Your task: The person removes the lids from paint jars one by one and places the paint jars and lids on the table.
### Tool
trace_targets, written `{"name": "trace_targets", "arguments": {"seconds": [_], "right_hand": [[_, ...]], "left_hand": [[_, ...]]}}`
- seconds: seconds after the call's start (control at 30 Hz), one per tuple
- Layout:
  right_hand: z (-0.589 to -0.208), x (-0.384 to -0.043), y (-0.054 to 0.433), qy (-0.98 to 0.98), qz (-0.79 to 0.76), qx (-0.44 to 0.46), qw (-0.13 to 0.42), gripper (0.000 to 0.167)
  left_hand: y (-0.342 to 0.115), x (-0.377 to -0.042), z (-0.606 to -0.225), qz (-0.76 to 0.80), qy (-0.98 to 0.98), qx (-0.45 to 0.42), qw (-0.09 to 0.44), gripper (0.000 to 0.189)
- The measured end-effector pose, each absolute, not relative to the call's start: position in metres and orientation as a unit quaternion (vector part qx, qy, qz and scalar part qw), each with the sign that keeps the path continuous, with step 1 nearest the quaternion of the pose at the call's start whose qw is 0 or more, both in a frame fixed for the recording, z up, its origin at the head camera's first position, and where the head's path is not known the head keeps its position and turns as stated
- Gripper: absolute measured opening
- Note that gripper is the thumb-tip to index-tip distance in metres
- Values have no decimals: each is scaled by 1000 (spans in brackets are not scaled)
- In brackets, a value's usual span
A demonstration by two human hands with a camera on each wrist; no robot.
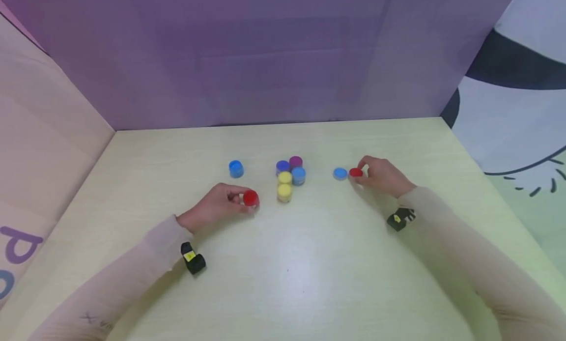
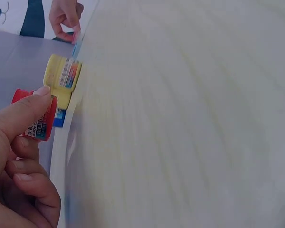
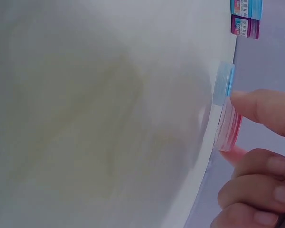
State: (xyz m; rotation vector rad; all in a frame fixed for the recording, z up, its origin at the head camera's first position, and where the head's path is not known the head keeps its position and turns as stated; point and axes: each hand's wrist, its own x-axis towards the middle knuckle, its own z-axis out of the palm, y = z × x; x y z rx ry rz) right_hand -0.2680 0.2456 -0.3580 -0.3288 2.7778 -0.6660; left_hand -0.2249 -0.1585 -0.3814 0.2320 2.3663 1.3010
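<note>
My left hand (image 1: 220,204) holds a small red paint jar (image 1: 250,198) between thumb and fingers. In the left wrist view a printed label shows on the side of the red jar (image 2: 38,118). On the right side of the table, my right hand (image 1: 385,176) pinches a round red lid (image 1: 355,173) by its edge, close over the tabletop. Right beside that lid lies a light blue lid (image 1: 340,173). In the right wrist view thumb and forefinger are at the rim of the red lid (image 3: 230,128), and the other fingers are curled.
Several lidded jars cluster mid-table: two yellow jars (image 1: 284,186), a violet jar (image 1: 282,167), a purple jar (image 1: 296,162) and a light blue jar (image 1: 298,176). A lidless-looking blue jar (image 1: 236,169) stands to their left. A purple wall (image 1: 274,56) borders the table's far edge.
</note>
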Motion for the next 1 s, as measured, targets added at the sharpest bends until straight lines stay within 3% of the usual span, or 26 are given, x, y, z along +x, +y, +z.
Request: {"name": "trace_targets", "arguments": {"seconds": [0.6, 0.8, 1.0], "right_hand": [[-361, -275, 244, 964, -194, -107, 150, 40], [-351, -269, 240, 972, -165, -90, 139, 51], [-343, -260, 226, 972, -165, -113, 122, 50]], "left_hand": [[-193, -245, -385, 470, 866, 14, 168, 45], [-197, -250, -387, 472, 867, -4, 162, 47], [-198, -255, -387, 482, 861, -21, 163, 48]]}}
